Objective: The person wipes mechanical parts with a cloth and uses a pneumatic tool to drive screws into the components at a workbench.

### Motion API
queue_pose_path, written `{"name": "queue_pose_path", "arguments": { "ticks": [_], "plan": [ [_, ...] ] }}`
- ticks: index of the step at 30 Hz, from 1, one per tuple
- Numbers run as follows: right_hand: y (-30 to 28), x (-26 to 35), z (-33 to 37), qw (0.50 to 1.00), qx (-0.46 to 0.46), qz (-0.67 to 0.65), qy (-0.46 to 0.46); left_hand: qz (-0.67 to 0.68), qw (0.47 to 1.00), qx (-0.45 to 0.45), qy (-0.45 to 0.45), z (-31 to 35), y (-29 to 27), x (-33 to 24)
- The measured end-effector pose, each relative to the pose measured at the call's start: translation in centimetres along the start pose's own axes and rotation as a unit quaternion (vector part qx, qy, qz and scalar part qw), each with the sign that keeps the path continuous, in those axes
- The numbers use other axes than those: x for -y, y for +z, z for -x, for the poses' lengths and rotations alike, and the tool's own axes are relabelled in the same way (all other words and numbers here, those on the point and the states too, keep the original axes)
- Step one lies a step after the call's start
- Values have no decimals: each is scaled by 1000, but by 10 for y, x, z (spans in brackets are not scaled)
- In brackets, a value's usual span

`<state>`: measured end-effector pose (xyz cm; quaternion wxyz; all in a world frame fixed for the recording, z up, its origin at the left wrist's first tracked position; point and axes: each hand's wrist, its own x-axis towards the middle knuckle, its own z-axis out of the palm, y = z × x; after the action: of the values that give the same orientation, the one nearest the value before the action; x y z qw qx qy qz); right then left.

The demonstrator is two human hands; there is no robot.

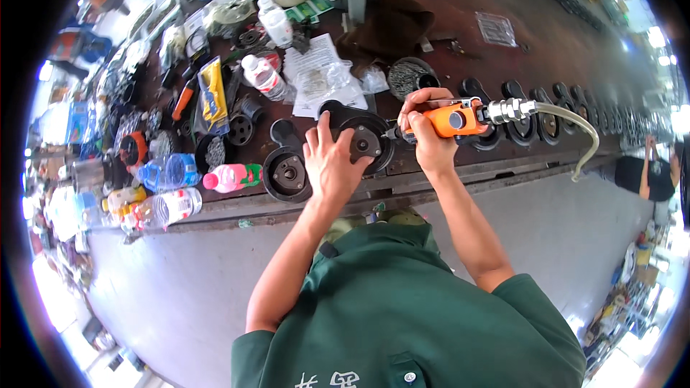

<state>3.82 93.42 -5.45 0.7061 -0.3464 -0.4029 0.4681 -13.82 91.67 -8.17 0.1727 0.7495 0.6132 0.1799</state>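
Mid-frame, your left grip (pixel 330 167) lay spread over the black round housing (pixel 368 142), your right grip (pixel 434 147) wrapped the orange pneumatic driver (pixel 449 121); a hose (pixel 595 140) tug could have skidded its tip into your fingers.

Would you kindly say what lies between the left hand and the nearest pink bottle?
The head view shows a round black part between the left hand and that bottle.

On the big dark brown table (pixel 460 25) in front of me are round black parts (pixel 519 128) in a row, a bowl (pixel 391 80) of little metal bits (pixel 408 73), white paper (pixel 303 66), a brown cloth (pixel 392 25), a pink bottle (pixel 228 178) and a blue bottle (pixel 169 172).
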Motion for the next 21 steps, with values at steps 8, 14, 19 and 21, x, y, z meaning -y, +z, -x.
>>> {"name": "queue_pose_path", "arguments": {
  "ticks": [8,14,19,21],
  "plan": [
    [-2,-11,-23,991,126,-13,39,-39,989,-19,-142,8,8,-27],
    [0,-15,-25,974,211,-3,80,-70,984,-12,-165,11,15,-29],
    [-9,-30,-24,971,215,19,99,-69,984,-13,-166,8,25,-35],
    [-12,-33,-25,970,218,7,105,-85,982,-4,-166,4,24,-37]
  ]
}}
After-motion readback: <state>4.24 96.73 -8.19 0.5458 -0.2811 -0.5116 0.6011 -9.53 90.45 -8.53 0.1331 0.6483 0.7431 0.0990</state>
